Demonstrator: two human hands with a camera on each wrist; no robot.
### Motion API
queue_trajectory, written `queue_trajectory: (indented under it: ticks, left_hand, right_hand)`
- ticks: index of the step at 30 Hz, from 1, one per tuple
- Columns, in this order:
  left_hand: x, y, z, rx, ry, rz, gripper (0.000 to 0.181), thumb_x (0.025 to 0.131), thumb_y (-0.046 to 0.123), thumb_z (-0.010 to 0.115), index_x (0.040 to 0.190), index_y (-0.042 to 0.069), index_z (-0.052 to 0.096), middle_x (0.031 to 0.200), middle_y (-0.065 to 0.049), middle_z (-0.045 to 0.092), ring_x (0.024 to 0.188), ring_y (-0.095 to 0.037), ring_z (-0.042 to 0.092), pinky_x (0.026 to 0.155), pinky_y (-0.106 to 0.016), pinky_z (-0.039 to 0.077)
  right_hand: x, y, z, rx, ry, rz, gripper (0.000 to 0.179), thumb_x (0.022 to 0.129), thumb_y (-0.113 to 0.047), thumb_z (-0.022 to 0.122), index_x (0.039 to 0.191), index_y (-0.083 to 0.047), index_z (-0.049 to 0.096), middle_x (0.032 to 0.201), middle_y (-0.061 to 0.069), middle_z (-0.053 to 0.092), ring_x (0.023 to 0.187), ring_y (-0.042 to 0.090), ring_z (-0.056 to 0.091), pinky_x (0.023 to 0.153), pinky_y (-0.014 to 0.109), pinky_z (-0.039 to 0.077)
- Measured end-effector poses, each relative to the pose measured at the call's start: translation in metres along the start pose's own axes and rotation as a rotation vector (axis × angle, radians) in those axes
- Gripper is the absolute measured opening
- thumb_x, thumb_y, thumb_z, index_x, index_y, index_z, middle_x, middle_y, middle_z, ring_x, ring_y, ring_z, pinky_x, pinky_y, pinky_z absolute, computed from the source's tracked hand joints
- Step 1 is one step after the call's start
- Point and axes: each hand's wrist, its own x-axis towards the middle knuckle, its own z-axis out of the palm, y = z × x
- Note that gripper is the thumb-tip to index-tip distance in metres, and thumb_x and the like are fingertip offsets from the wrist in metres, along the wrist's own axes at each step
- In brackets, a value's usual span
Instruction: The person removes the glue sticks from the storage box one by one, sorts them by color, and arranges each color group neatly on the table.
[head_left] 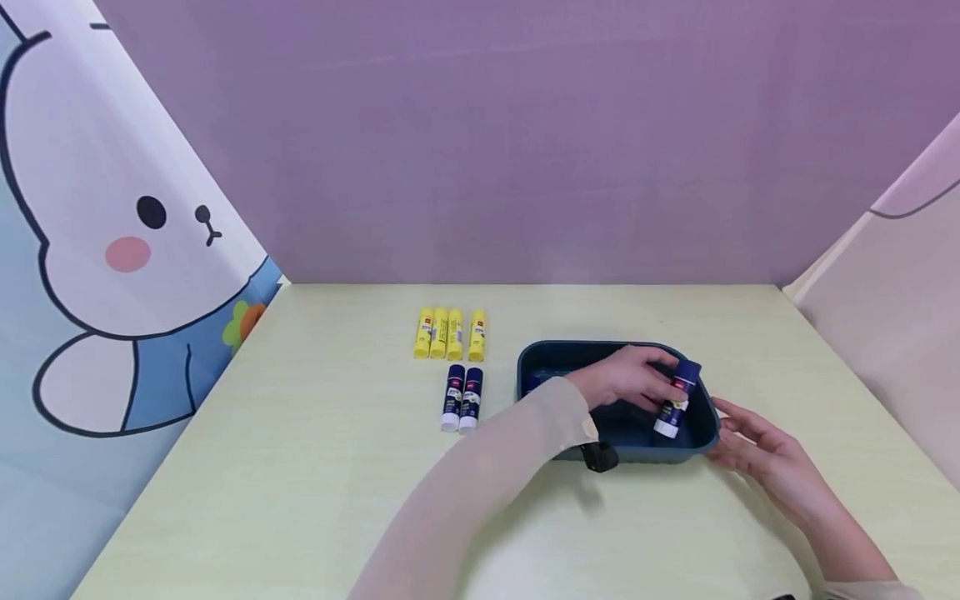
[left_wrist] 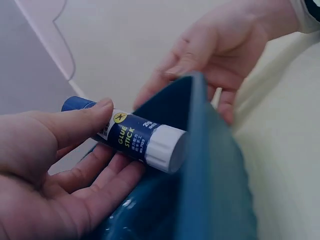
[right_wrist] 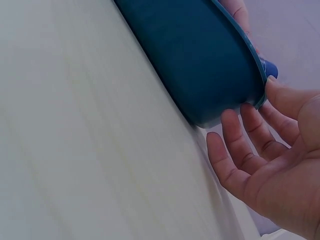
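My left hand (head_left: 633,379) pinches a dark blue glue stick (head_left: 677,398) with a white end between thumb and fingers. It holds the stick tilted over the right part of a dark teal plastic bin (head_left: 652,454). The label on the glue stick (left_wrist: 132,135) faces the left wrist view. At the bin's right end is my right hand (head_left: 765,458), its fingers loosely bent against the outer wall. In the right wrist view, the thumb of my right hand (right_wrist: 280,165) lies by the bin's rim. My left forearm hides part of the bin's inside.
Left of the bin, two dark blue glue sticks (head_left: 461,400) lie side by side on the pale table (head_left: 300,500). Behind them several yellow glue sticks (head_left: 440,333) form a row, the rightmost slightly apart. A purple panel (head_left: 525,150) stands along the table's back edge.
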Motion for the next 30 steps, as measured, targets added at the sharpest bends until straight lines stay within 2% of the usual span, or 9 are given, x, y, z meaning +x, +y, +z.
queue_trajectory:
  ticks: [10,17,30]
  left_hand:
    - [-0.008,0.005,-0.021,-0.040,0.001,0.060,0.045,0.087,0.001,0.076,0.129,0.007,0.060,0.095,-0.010,0.071,0.081,-0.025,0.070,0.073,-0.041,0.061]
    - [-0.016,0.003,-0.038,-0.075,0.000,0.102,0.048,0.087,0.000,0.076,0.132,0.006,0.060,0.095,-0.008,0.071,0.080,-0.021,0.069,0.074,-0.038,0.061]
    - [-0.036,0.002,-0.063,-0.072,0.036,0.114,0.051,0.086,0.000,0.076,0.134,0.004,0.059,0.100,-0.007,0.071,0.083,-0.021,0.069,0.075,-0.038,0.061]
  right_hand:
    - [0.001,0.002,0.000,0.019,-0.020,-0.019,0.052,0.102,0.012,0.038,0.143,-0.016,0.054,0.109,0.002,0.063,0.093,0.015,0.070,0.079,0.028,0.059]
    - [0.002,0.003,0.000,0.017,-0.017,-0.016,0.052,0.102,0.012,0.038,0.143,-0.016,0.054,0.108,0.002,0.064,0.093,0.015,0.070,0.079,0.028,0.059]
    - [0.003,0.005,-0.001,0.047,-0.033,-0.035,0.052,0.102,0.013,0.037,0.145,-0.012,0.052,0.109,0.004,0.063,0.093,0.015,0.070,0.080,0.028,0.059]
